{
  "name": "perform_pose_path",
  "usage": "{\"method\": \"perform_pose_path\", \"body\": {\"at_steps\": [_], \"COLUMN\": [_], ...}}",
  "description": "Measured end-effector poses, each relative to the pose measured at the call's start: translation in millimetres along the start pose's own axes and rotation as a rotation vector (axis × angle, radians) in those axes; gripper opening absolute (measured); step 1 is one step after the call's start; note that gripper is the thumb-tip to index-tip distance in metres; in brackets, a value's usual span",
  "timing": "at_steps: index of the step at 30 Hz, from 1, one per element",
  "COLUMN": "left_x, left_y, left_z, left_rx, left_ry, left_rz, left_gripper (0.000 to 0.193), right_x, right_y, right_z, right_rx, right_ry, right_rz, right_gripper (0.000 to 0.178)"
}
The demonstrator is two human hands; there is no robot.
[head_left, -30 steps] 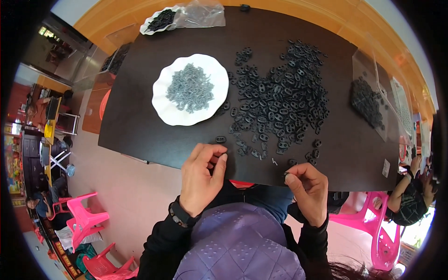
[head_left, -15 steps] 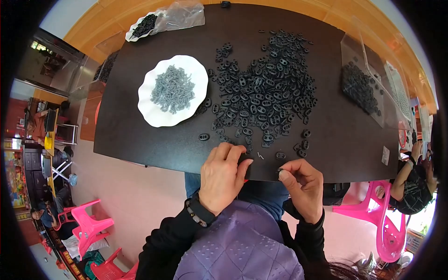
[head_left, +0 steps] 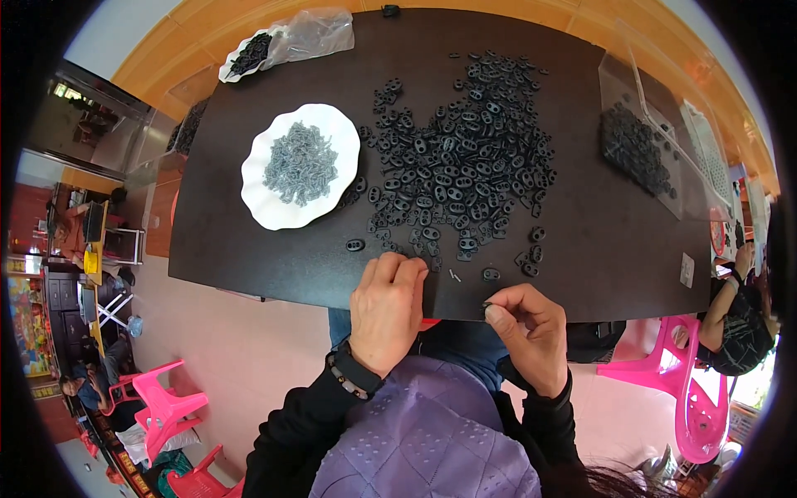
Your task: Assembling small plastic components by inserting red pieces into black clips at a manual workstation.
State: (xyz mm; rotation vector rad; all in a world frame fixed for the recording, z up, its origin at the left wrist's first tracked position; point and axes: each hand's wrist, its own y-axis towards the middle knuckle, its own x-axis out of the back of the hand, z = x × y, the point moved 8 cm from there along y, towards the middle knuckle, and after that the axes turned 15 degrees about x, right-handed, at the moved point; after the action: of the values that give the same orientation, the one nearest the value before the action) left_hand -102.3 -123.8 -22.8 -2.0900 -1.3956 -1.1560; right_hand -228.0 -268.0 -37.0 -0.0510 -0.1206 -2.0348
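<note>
Left hand (head_left: 386, 305) shifts rightward, bringing black two-holed plastic ovals (head_left: 449, 144) within reach; grasp unclear. Right hand (head_left: 534, 332) pinches small dark piece (head_left: 486, 305).

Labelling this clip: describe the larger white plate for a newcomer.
On the dark table, find the pile of black pieces. Left of it lies the wavy-edged plate, its silvery heap setting it apart from the smaller white dish of black pieces.
</note>
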Motion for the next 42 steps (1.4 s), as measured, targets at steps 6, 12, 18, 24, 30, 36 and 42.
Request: {"method": "perform_pose_path", "body": {"at_steps": [6, 12, 18, 24, 30, 36, 42], "left_x": [-4.5, 2.4, -22.0, -15.9, -12.9, -9.9, -9.9], "left_y": [-0.1, -2.5, -6.7, -8.0, -12.1, -14.2, -15.5], "left_z": [2.1, 8.4, 32.1, 23.6, 12.8, 9.8, 9.4], "left_rx": [0.002, 0.087, 0.44, 0.4, 0.238, 0.244, 0.245], "left_ry": [0.118, -0.315, -0.942, -0.992, -0.823, -0.807, -0.785], "left_rz": [0.041, 0.138, 0.401, 0.447, 0.478, 0.488, 0.491], "left_gripper": [0.012, 0.01, 0.01, 0.024, 0.035, 0.035, 0.036], "right_x": [-9.2, -22.9, -33.2, -32.4, -31.8, -32.3, -31.0], "right_y": [1.6, 9.6, 15.5, 16.6, 18.0, 17.6, 17.2], "right_z": [0.7, 9.3, 8.3, 4.3, 7.5, 10.1, 13.2], "right_rx": [0.014, 0.05, 0.064, 0.077, 0.098, 0.132, 0.175], "right_ry": [0.025, 0.022, 0.02, 0.02, -0.012, -0.061, -0.098], "right_rz": [0.011, 0.012, 0.017, -0.052, -0.076, -0.074, -0.089], "right_gripper": [0.011, 0.008, 0.008, 0.012, 0.012, 0.01, 0.009]}}
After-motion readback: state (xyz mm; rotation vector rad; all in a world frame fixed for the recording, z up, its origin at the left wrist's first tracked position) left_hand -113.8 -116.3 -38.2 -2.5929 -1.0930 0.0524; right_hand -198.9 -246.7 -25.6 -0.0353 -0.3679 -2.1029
